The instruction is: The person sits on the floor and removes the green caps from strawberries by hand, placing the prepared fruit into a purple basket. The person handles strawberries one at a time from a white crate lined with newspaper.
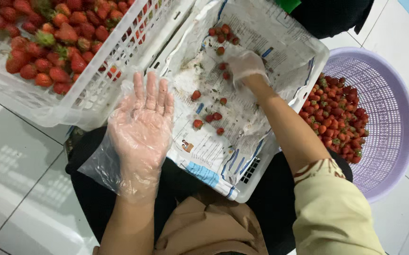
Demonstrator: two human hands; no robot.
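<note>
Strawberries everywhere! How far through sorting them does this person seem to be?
Done: the lilac basket already holds a heap of small strawberries. In hand: the gloved right hand reaches among the few berries left in the paper-lined crate; the gloved left hand is open and empty. Left: the white crate, heaped with large strawberries.

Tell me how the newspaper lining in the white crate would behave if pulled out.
The newspaper lining looks thin and creased, so probably floppy. Its stains suggest dampness, so it may tear. The loose strawberries on it would likely roll off.
</note>
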